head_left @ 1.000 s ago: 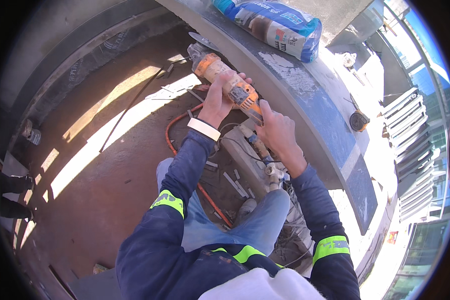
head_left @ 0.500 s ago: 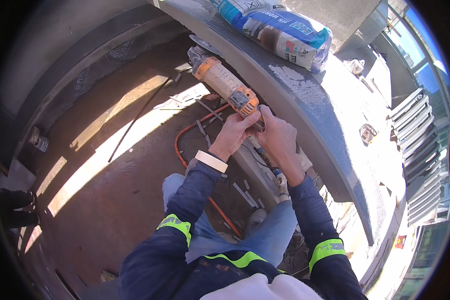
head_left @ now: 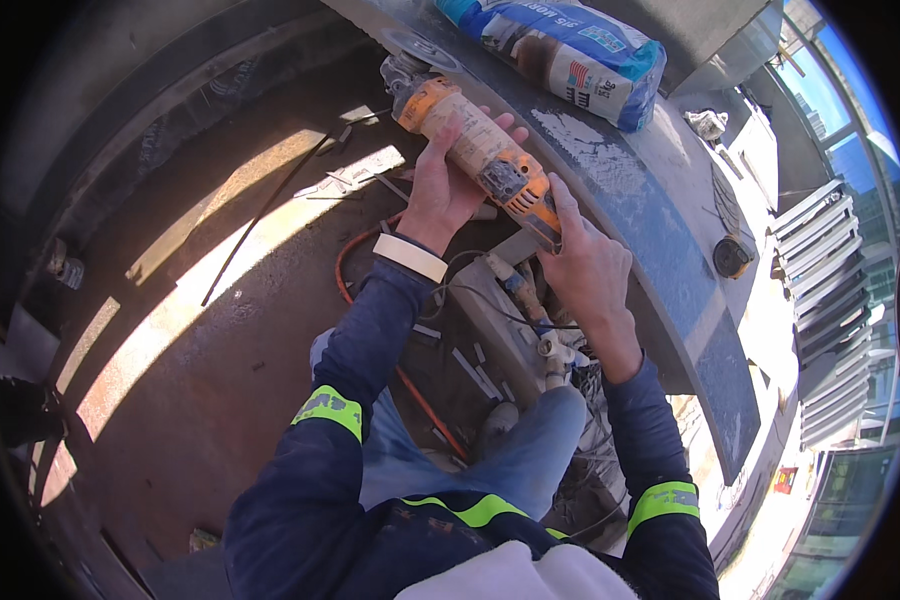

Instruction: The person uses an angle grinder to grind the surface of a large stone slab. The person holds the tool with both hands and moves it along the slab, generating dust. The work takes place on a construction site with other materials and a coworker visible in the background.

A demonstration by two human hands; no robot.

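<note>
A dusty orange angle grinder [head_left: 478,142] lies at a slant in my hands, its head toward the far left. My left hand [head_left: 438,195] cradles the body from below, with the thumb on the near side and fingertips showing beyond it. At the rear end, my right hand [head_left: 592,280] grips the tail, index finger stretched along its side. A flat round disc [head_left: 422,50] sits at the grinder's head, over the edge of a dark stone slab [head_left: 635,205]. The right hand's other fingers are curled and partly hidden. A thin dark cable [head_left: 490,312] hangs below.
A blue and white bag [head_left: 570,60] rests on the slab, with a tape measure [head_left: 732,256] farther right. Below my hands are a white pipe fitting [head_left: 556,352], an orange hose [head_left: 425,405] and scattered strips. A dark rod [head_left: 262,220] lies on the floor; metal slats [head_left: 825,310] stand right.
My left hand has left the grinder's rear end and gone forward under its body. My right hand has shifted to the right and grips the tail. The grinder has moved slightly right.
</note>
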